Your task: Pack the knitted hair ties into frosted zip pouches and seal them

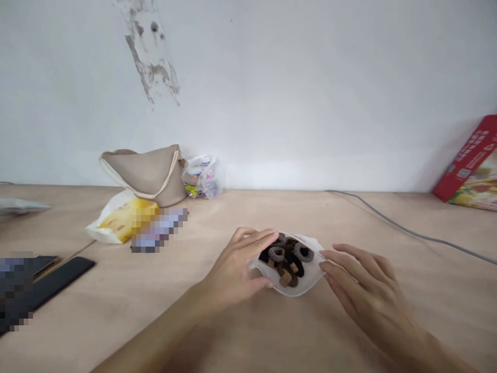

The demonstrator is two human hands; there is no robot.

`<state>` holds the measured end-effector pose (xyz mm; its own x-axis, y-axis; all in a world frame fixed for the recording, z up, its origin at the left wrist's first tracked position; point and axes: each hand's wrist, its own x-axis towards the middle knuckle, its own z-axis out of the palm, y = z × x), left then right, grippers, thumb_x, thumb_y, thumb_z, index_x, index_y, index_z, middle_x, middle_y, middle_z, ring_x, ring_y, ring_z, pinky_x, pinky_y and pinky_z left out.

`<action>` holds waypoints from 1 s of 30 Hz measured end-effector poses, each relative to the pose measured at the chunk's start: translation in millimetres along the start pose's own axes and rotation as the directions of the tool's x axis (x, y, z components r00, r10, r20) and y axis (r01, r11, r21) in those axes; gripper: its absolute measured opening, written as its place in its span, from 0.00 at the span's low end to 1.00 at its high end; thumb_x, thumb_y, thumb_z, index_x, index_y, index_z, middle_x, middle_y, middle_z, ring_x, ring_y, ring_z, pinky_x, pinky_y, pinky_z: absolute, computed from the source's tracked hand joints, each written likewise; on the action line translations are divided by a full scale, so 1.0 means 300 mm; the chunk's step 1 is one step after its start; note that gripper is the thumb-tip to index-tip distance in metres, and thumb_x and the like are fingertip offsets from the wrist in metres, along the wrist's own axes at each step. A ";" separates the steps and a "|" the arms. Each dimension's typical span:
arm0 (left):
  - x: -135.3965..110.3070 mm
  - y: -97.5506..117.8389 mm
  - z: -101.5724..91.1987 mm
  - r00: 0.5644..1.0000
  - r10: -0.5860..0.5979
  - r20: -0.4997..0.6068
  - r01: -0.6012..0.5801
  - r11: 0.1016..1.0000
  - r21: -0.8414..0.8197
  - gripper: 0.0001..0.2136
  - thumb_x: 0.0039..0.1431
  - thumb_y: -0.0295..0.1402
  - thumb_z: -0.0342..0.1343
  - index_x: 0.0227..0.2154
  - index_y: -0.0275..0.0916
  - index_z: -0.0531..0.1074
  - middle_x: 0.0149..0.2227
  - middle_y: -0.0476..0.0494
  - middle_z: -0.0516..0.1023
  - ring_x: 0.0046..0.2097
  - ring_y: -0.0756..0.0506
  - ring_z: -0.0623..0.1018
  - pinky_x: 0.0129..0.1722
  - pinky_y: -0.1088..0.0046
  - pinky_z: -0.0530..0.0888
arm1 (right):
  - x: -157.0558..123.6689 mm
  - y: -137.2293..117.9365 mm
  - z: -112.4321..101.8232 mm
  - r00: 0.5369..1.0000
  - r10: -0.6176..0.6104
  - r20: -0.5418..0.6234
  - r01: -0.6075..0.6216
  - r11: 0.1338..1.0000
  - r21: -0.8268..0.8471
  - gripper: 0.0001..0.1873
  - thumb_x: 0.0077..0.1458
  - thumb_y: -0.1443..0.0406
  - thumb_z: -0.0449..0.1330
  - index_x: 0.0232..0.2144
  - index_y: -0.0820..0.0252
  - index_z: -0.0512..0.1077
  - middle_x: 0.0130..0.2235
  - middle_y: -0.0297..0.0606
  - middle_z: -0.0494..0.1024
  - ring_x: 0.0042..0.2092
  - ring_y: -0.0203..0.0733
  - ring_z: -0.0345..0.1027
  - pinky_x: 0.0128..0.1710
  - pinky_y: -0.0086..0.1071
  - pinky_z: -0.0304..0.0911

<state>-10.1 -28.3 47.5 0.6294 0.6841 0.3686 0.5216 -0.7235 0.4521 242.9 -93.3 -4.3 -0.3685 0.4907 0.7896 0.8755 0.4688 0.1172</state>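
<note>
A small clear plastic bag (295, 287) lies on the wooden table (248, 331) in front of me, filled with several brown, grey and black hair ties (286, 257). My left hand (236, 269) rests against the bag's left edge, fingers curved over it and thumb under its rim. My right hand (361, 285) lies on the table at the bag's right edge, fingers stretched out and fingertips touching the plastic.
At the back left stand a beige bucket bag (145, 173), a yellow and white packet (120, 220) and a clear bag of small items (202, 177). A black phone (58, 280) lies left. A grey cable (407, 230) and a red box (471, 166) are at right.
</note>
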 end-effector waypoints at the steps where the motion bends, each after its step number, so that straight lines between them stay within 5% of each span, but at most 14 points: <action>1: -0.007 -0.014 -0.002 0.999 0.043 0.000 -0.043 0.999 0.009 0.36 0.42 0.33 0.67 0.56 0.46 0.63 0.57 0.44 0.68 0.57 0.38 0.64 0.56 0.56 0.64 | 0.008 0.004 -0.005 1.000 0.004 -0.005 -0.004 0.999 0.053 0.09 0.59 0.71 0.53 0.37 0.57 0.72 0.42 0.37 0.77 0.48 0.45 0.67 0.43 0.38 0.58; 4: -0.029 -0.048 -0.009 0.985 0.155 -0.078 -0.157 0.988 -0.014 0.25 0.50 0.33 0.62 0.53 0.45 0.67 0.54 0.42 0.71 0.55 0.40 0.68 0.54 0.60 0.66 | 0.031 0.008 -0.030 0.997 0.080 -0.010 -0.075 0.970 0.231 0.07 0.58 0.70 0.55 0.38 0.57 0.71 0.38 0.37 0.78 0.43 0.41 0.69 0.43 0.37 0.61; 7: -0.040 -0.045 -0.022 0.967 0.106 -0.231 -0.141 0.980 -0.141 0.12 0.56 0.28 0.54 0.43 0.42 0.75 0.40 0.43 0.80 0.41 0.46 0.77 0.42 0.70 0.73 | 0.047 0.006 -0.057 0.970 0.243 0.014 -0.230 0.893 0.386 0.06 0.58 0.68 0.54 0.36 0.54 0.71 0.35 0.35 0.77 0.39 0.40 0.70 0.40 0.34 0.65; 9: -0.040 -0.022 -0.035 0.957 -0.037 -0.288 -0.036 0.969 -0.245 0.08 0.55 0.28 0.54 0.35 0.40 0.78 0.32 0.45 0.81 0.34 0.48 0.78 0.35 0.75 0.73 | 0.052 0.008 -0.072 0.898 0.437 0.049 -0.417 0.811 0.410 0.06 0.57 0.63 0.56 0.38 0.52 0.72 0.34 0.34 0.77 0.37 0.40 0.71 0.36 0.32 0.66; 11: -0.037 0.003 -0.049 0.919 -0.248 -0.306 0.134 0.927 -0.349 0.06 0.52 0.30 0.57 0.33 0.40 0.77 0.27 0.48 0.80 0.30 0.49 0.77 0.31 0.76 0.72 | 0.050 0.015 -0.082 0.779 0.618 0.107 -0.604 0.695 0.389 0.11 0.54 0.56 0.58 0.38 0.51 0.73 0.33 0.33 0.78 0.36 0.42 0.73 0.34 0.32 0.67; 14: -0.033 0.017 -0.056 0.817 -0.548 -0.181 0.384 0.750 -0.538 0.10 0.46 0.34 0.61 0.33 0.39 0.75 0.19 0.53 0.75 0.24 0.50 0.73 0.26 0.78 0.69 | 0.039 0.030 -0.078 0.641 0.729 0.240 -0.751 0.532 0.390 0.16 0.50 0.50 0.59 0.34 0.52 0.75 0.35 0.34 0.79 0.39 0.45 0.73 0.34 0.32 0.67; 17: -0.039 0.005 -0.042 0.739 -0.673 0.021 0.522 0.552 -0.650 0.10 0.40 0.36 0.63 0.24 0.36 0.73 0.19 0.51 0.75 0.23 0.51 0.71 0.25 0.77 0.68 | 0.031 0.038 -0.059 0.585 0.732 0.348 -0.800 0.450 0.397 0.17 0.50 0.49 0.57 0.31 0.54 0.75 0.34 0.36 0.79 0.38 0.46 0.72 0.33 0.33 0.65; 19: -0.051 -0.001 -0.035 0.720 -0.692 0.056 0.535 0.501 -0.680 0.11 0.39 0.38 0.64 0.22 0.35 0.73 0.20 0.50 0.74 0.23 0.52 0.70 0.24 0.78 0.67 | 0.035 0.038 -0.049 0.570 0.720 0.395 -0.815 0.434 0.384 0.17 0.51 0.49 0.56 0.30 0.55 0.74 0.32 0.36 0.79 0.37 0.45 0.71 0.32 0.32 0.64; 24: -0.085 0.030 -0.063 0.711 -0.703 0.015 0.540 0.532 -0.653 0.12 0.42 0.40 0.62 0.23 0.35 0.76 0.16 0.55 0.65 0.18 0.56 0.59 0.18 0.81 0.57 | 0.052 0.039 -0.062 0.614 0.677 0.406 -0.784 0.466 0.410 0.17 0.52 0.50 0.54 0.28 0.55 0.72 0.28 0.34 0.77 0.32 0.42 0.70 0.30 0.31 0.64; 28: -0.096 0.062 -0.090 0.700 -0.709 -0.082 0.516 0.582 -0.628 0.11 0.43 0.40 0.60 0.24 0.36 0.76 0.15 0.55 0.64 0.18 0.55 0.60 0.17 0.81 0.59 | 0.057 0.030 -0.094 0.772 0.613 0.168 -0.629 0.698 0.342 0.11 0.54 0.55 0.56 0.30 0.54 0.72 0.30 0.33 0.77 0.33 0.41 0.71 0.32 0.31 0.64; 30: -0.097 0.069 -0.087 0.727 -0.680 -0.098 0.487 0.610 -0.625 0.11 0.46 0.40 0.58 0.24 0.36 0.75 0.17 0.53 0.68 0.19 0.54 0.64 0.20 0.80 0.64 | 0.083 -0.004 -0.107 0.874 0.485 0.016 -0.471 0.838 0.276 0.05 0.55 0.60 0.56 0.32 0.54 0.71 0.32 0.33 0.77 0.35 0.41 0.71 0.35 0.33 0.64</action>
<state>-32.5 -60.7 67.4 0.0461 0.9981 0.0400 0.2645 -0.0508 0.9630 242.6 -105.1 34.6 0.0979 0.6683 0.7374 0.8211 0.3645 -0.4393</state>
